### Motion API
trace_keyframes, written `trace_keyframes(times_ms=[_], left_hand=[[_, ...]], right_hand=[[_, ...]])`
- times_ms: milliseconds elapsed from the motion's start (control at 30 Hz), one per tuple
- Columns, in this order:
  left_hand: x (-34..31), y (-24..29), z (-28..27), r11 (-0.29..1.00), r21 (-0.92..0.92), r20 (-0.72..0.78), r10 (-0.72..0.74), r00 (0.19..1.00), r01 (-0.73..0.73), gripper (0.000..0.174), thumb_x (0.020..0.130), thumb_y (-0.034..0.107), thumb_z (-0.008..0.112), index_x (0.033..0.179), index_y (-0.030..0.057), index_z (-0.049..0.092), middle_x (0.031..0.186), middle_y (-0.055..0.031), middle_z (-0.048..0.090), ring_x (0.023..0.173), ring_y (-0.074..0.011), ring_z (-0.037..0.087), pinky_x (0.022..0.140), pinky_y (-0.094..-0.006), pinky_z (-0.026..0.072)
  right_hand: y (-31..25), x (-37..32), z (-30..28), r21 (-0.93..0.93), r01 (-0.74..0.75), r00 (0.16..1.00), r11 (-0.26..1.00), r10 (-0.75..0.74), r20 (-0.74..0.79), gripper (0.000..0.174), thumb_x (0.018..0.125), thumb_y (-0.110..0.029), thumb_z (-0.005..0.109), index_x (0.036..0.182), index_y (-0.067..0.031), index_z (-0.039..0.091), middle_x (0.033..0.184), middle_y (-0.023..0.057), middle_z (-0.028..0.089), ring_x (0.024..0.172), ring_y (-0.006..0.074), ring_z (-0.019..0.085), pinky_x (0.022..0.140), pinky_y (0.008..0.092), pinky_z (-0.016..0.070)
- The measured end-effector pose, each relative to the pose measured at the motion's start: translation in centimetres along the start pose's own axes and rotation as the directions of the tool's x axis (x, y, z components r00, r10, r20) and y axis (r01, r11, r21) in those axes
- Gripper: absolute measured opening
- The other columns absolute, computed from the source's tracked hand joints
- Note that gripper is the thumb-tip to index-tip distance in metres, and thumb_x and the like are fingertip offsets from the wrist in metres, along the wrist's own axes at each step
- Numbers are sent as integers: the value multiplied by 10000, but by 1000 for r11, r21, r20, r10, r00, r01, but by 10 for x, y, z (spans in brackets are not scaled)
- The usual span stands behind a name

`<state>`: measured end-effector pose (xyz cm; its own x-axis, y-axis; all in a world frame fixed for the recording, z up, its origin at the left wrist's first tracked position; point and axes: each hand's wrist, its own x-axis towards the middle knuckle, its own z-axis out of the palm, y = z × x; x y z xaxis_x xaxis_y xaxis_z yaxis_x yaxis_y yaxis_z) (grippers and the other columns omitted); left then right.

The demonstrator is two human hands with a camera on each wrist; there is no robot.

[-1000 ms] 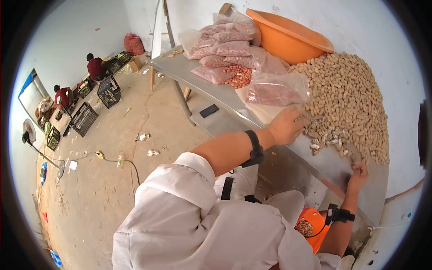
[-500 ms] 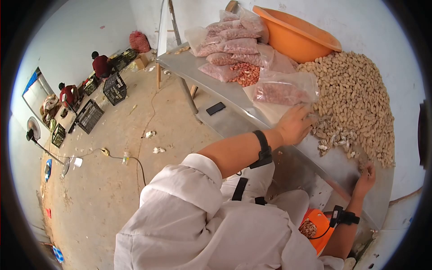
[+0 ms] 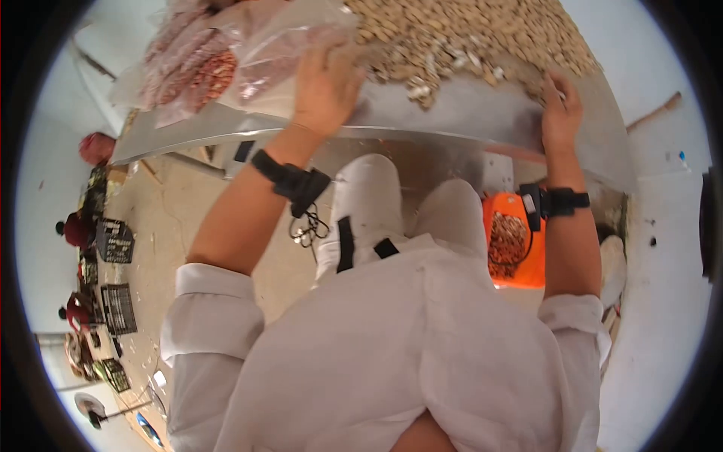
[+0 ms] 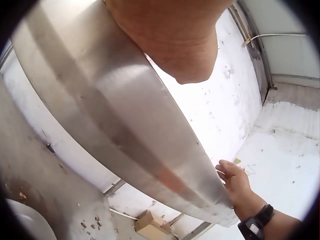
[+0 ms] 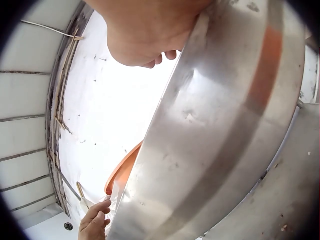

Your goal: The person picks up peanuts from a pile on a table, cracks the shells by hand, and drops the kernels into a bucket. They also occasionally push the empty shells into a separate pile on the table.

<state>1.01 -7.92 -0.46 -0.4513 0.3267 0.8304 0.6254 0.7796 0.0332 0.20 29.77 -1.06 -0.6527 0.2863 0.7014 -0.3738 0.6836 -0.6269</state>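
A heap of unshelled peanuts (image 3: 482,30) covers the back of a metal table (image 3: 452,113), with pale broken shells (image 3: 444,56) along its near edge. My left hand (image 3: 329,87) lies at the heap's left front with fingers extended, beside a clear bag of pink-red kernels (image 3: 263,56). At the right front corner of the heap is my right hand (image 3: 561,113), its fingers loosely bent by the peanuts. The left wrist view shows that right hand (image 4: 232,180) at the table edge. My left fingers (image 5: 95,220) appear low in the right wrist view, near the clear plastic.
Below the table by my right leg stands an orange container (image 3: 535,260) with kernels (image 3: 508,237) in it. More filled bags (image 3: 177,56) are stacked at left. Black crates (image 3: 117,241), a fan (image 3: 90,409) and two seated people (image 3: 77,230) are across the floor.
The head view has swung down and turned, so the table now runs across its top. Both hands keep to the front of the peanut heap, left and right.
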Motion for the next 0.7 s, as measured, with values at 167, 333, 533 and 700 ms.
trace_keyframes(times_ms=[167,333,533,700], left_hand=[[3,-8,3,998,19,-24,64,998,-64,329,787,199,599,1101,105,582,1106,-131,502,1014,-320,456,883,-407,367],[10,10,-13,996,-90,22,-9,1000,11,337,849,186,513,1171,93,543,1223,-135,468,1100,-333,418,958,-412,307],[11,9,-22,983,-178,-36,-60,998,53,331,854,183,492,1160,67,538,1185,-161,474,1107,-354,413,965,-433,296],[2,1,-19,967,-242,-99,-104,990,77,311,861,187,487,1140,68,552,1152,-171,479,1088,-353,419,959,-432,300]], right_hand=[[-8,-1,2,43,-58,998,997,60,-30,258,803,-171,580,1007,-25,640,959,107,633,884,193,572,791,302,440],[-6,-1,4,97,-71,997,993,75,-35,258,799,-149,591,1012,-8,633,944,92,630,887,173,566,799,284,438],[-4,3,7,80,-69,998,994,69,3,259,818,-134,572,1030,8,617,919,72,621,864,150,557,796,269,434],[-10,3,5,-8,-137,984,991,137,115,300,881,-144,517,1122,31,561,1072,98,588,1010,152,530,890,262,397]])
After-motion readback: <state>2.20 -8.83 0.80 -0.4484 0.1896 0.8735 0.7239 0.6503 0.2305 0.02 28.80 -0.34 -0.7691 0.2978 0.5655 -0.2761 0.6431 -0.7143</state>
